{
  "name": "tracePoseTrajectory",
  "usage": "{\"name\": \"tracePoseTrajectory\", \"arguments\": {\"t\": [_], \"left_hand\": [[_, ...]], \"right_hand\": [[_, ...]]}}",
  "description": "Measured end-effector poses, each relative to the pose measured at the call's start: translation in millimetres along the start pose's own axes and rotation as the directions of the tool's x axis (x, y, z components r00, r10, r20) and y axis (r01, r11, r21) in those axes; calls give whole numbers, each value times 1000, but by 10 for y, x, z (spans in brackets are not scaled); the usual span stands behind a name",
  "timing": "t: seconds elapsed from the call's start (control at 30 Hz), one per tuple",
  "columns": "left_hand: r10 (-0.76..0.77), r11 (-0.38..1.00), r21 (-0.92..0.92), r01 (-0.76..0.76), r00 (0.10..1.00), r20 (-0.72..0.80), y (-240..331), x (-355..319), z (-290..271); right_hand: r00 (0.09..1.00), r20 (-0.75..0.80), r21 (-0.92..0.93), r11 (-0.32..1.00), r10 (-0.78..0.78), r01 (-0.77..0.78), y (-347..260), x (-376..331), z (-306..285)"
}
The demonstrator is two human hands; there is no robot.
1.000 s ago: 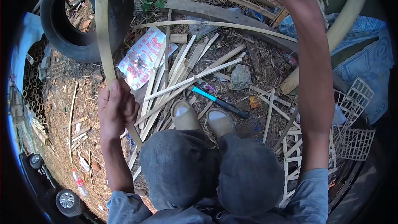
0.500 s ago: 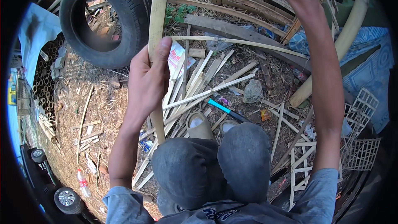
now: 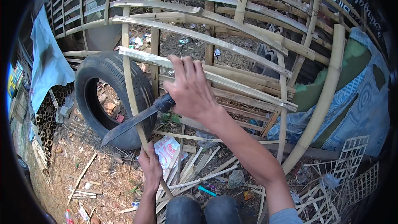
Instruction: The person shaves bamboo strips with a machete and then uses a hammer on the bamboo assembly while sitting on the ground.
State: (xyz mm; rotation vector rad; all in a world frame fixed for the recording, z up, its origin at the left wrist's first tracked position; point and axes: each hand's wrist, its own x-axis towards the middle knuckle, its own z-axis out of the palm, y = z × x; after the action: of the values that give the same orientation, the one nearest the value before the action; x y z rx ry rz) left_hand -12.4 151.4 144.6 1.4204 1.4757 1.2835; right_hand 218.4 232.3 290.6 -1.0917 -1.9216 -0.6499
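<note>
My left hand [image 3: 150, 166] is closed round a long bamboo strip [image 3: 131, 87] that stands upright from near my knees. My right hand [image 3: 191, 88], raised higher, grips the dark handle of a machete [image 3: 132, 125]. Its blade slants down to the left, across the strip and above my left hand. Several split bamboo slats [image 3: 248, 84] cross the upper end of the strip and run right to another upright strip [image 3: 283, 124]. My right fingers overlap the lowest slat; whether they touch it I cannot tell.
An old tyre [image 3: 89, 120] stands behind the strip at left. Loose bamboo strips [image 3: 203, 166] litter the ground before my knees, beside a stone [image 3: 236, 178] and a turquoise handle [image 3: 207, 191]. A thick bamboo pole [image 3: 317, 112] leans at right, near a blue patterned sheet [image 3: 344, 118].
The view has tilted up, showing the slats and fence. My right hand, formerly at the upper edge, is now lower and further left, with the machete in sight. My left hand still holds the strip.
</note>
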Motion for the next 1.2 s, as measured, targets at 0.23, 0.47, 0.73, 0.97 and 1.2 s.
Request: {"name": "tracePoseTrajectory", "arguments": {"t": [0.23, 0.47, 0.73, 0.97, 1.2], "left_hand": [[311, 944, 67, -323, 805, -505, 1657, 796, -1142], [749, 604, 507, -615, 655, -99, 3412, 1768, -3012], [390, 497, 550, -671, 739, 549, 2383, 487, -679], [132, 341, 504, -793, 571, 810, 1091, -167, 300], [114, 375, 417, -828, 487, 866, 927, -610, 523]], "right_hand": [[975, -202, 229, 963, -95, 142, -387, 2375, -248], [891, -316, 610, 789, 325, -71, -582, 2989, -528], [657, 100, 371, 584, 747, -722, -165, -500, -936], [524, -5, -267, 504, 852, -821, -975, -2070, -1550], [118, 293, -38, 135, 949, -990, -1350, -1962, -1989]]}}
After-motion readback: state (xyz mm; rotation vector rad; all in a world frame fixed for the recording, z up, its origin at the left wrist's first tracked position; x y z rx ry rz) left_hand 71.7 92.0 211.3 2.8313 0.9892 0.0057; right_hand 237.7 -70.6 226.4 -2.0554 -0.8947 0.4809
